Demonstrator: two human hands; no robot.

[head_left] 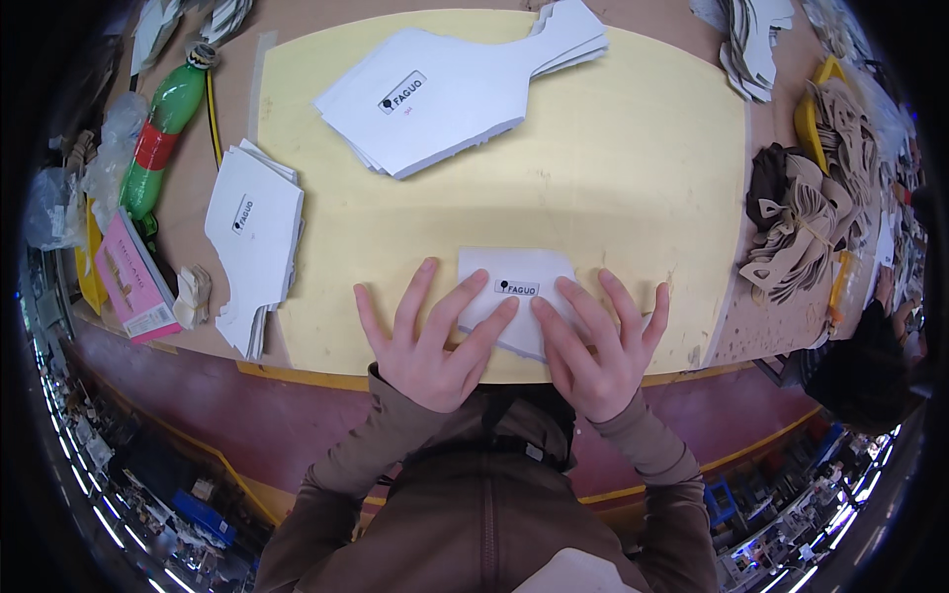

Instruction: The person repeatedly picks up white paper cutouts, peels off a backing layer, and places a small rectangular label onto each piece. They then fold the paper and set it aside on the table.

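A small white cut piece (516, 259) lies flat before me near the table's front edge, with a dark-printed rectangular label (517, 289) on its upper face. My left hand (427, 346) rests over its left side, fingers spread, the index and thumb tips touching beside the label. From the other side my right hand (603, 358) presses fingertips and thumb onto the piece, its remaining fingers fanned out over the table. The lower part of the piece is partly hidden by the hands. Neither hand grips anything.
A pale yellow sheet (633, 178) covers the table's middle. Labelled white piece stacks lie at the back (455, 109) and left (262, 257). A green bottle (163, 148), pink booklet (138, 282) and cloth-like bundle (193, 295) stand left. Brown cut pieces (801, 232) and a person (860, 361) are right.
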